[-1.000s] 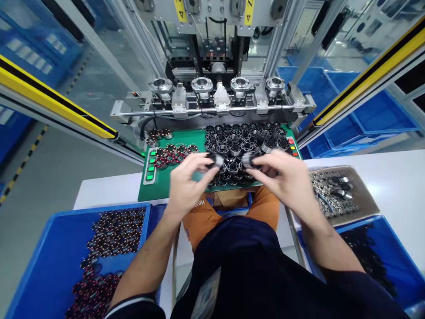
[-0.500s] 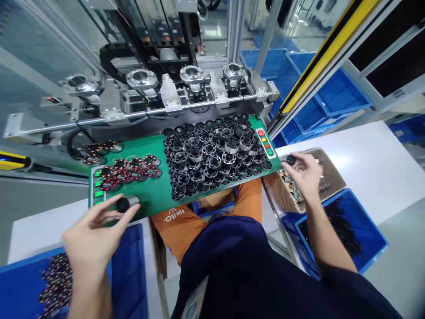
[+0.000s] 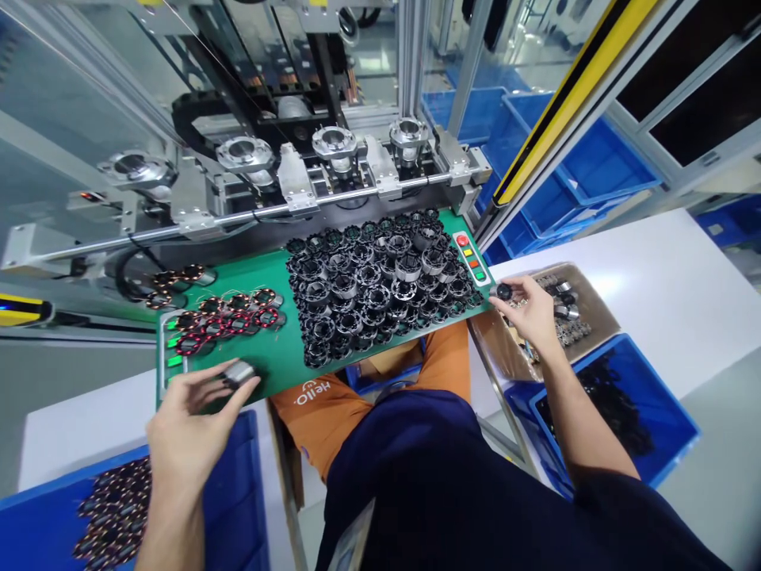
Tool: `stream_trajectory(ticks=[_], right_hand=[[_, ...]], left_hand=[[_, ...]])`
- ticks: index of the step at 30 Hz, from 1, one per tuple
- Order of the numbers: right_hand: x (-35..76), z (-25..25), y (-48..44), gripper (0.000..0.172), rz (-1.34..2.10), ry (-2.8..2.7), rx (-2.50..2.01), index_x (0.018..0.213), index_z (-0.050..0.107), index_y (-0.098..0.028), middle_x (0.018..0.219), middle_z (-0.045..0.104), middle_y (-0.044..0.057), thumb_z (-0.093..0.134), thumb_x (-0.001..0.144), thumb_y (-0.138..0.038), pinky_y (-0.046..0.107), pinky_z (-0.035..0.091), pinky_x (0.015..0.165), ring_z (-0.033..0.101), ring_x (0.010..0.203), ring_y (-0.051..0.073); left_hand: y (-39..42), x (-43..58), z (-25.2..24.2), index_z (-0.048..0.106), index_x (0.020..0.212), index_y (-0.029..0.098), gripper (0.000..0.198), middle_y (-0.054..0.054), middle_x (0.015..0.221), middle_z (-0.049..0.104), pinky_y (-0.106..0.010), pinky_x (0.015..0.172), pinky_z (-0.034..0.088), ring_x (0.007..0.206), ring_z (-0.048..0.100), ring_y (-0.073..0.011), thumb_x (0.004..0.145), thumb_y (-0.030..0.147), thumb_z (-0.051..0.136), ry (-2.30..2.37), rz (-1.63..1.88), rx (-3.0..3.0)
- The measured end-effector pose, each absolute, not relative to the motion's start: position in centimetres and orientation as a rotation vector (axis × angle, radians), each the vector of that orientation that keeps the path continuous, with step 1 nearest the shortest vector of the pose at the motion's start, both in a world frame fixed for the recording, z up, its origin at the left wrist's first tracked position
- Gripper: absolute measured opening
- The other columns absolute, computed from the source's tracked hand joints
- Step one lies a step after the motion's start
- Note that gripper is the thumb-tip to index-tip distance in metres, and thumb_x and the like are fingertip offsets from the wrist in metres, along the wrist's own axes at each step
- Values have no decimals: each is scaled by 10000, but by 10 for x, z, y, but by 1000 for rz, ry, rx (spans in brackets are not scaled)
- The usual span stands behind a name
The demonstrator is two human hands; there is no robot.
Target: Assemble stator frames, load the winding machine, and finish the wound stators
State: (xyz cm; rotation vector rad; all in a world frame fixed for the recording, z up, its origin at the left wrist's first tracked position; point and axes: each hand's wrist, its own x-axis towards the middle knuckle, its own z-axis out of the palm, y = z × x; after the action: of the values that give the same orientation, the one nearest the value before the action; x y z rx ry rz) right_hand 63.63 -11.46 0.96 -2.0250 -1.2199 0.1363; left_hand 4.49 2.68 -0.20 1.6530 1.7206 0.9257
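My left hand (image 3: 190,432) grips a small metal and black cylindrical part (image 3: 238,373) at the near left edge of the green work plate (image 3: 270,357). My right hand (image 3: 529,311) holds a small black round part (image 3: 504,292) at the plate's right corner, over a brown cardboard tray (image 3: 600,305) of metal pieces. A dense heap of black ring-shaped parts (image 3: 374,285) covers the middle of the plate. Copper-wound stators with red trim (image 3: 229,313) lie on its left side.
Behind the plate stands a machine with a row of round metal fixtures (image 3: 333,143). A button panel (image 3: 472,258) sits at the plate's right edge. Blue bins hold wound parts at near left (image 3: 112,507) and dark parts at right (image 3: 618,408). White tables flank my lap.
The view and hands shifted slightly. My left hand has turned its part so the metal side shows and drawn nearer the plate edge; my right hand stays by the cardboard tray.
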Motion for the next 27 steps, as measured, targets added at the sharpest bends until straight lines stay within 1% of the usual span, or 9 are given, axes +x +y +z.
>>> stream_trajectory(ticks=[2, 6, 10, 12, 14, 16, 19, 23, 27], right_hand=[[640, 18, -116, 601, 91, -1195, -2015, 1174, 814, -243, 1018, 870, 98, 923, 916, -774, 509, 722, 888, 810, 866, 311], [639, 42, -121, 533, 22, -1233, -1989, 1345, 871, -266, 1146, 907, 98, 933, 959, -628, 548, 741, 1016, 835, 962, 317], [631, 59, -127, 516, -17, -1275, -1951, 1446, 909, -283, 1310, 919, 112, 929, 1012, -562, 561, 756, 1067, 869, 1043, 325], [628, 54, -129, 556, -31, -1265, -1945, 1477, 894, -269, 1361, 913, 130, 928, 1023, -587, 563, 766, 1069, 886, 1106, 341], [627, 42, -128, 540, -39, -1262, -1962, 1406, 907, -260, 1318, 917, 142, 930, 1013, -630, 593, 758, 1078, 876, 1130, 364], [628, 26, -124, 505, -27, -1272, -1995, 1281, 922, -258, 1164, 921, 134, 910, 1003, -679, 612, 749, 1025, 849, 1033, 370], [629, 8, -120, 510, 11, -1294, -2035, 1200, 921, -254, 991, 885, 113, 876, 1001, -722, 591, 732, 921, 796, 880, 351], [630, 3, -123, 555, 0, -1285, -2063, 1300, 900, -254, 1079, 886, 138, 874, 1011, -727, 594, 718, 957, 809, 941, 364], [643, 25, -120, 549, 99, -1375, -2039, 1170, 898, -259, 1008, 900, 141, 860, 995, -778, 597, 722, 854, 823, 849, 371]], left_hand=[[27, 39, 4, 729, 1134, 481, 603, 77, 1196, 903, -736, 1101, 747, 1079, 915, -425, 629, 550, 1051, 1718, 976, 1540], [24, 35, 30, 832, 1255, 619, 480, 57, 1379, 878, -897, 1333, 556, 1437, 803, -560, 791, 698, 925, 1793, 859, 1731], [19, 48, 49, 830, 1245, 838, 622, 250, 1287, 886, -859, 1354, 579, 1409, 830, -527, 702, 584, 996, 1737, 1068, 1558], [17, 56, 47, 819, 1240, 887, 694, 342, 1272, 866, -819, 1403, 573, 1466, 820, -504, 676, 534, 1015, 1710, 1140, 1496], [19, 64, 38, 814, 1239, 908, 650, 379, 1287, 852, -825, 1415, 566, 1478, 817, -500, 716, 571, 1003, 1745, 1110, 1576], [22, 68, 26, 794, 1194, 945, 553, 356, 1232, 867, -899, 1345, 582, 1396, 837, -524, 748, 670, 969, 1801, 1037, 1706], [26, 69, 12, 740, 1174, 1000, 503, 233, 1073, 883, -981, 1221, 595, 1279, 829, -564, 751, 796, 919, 1841, 944, 1827], [20, 63, 4, 682, 1265, 1034, 579, 87, 1020, 827, -980, 1167, 606, 1213, 790, -582, 779, 825, 917, 1901, 987, 1822], [18, 59, 7, 710, 1148, 1035, 495, 41, 910, 791, -953, 1068, 628, 1010, 769, -569, 732, 843, 896, 1808, 920, 1874]])
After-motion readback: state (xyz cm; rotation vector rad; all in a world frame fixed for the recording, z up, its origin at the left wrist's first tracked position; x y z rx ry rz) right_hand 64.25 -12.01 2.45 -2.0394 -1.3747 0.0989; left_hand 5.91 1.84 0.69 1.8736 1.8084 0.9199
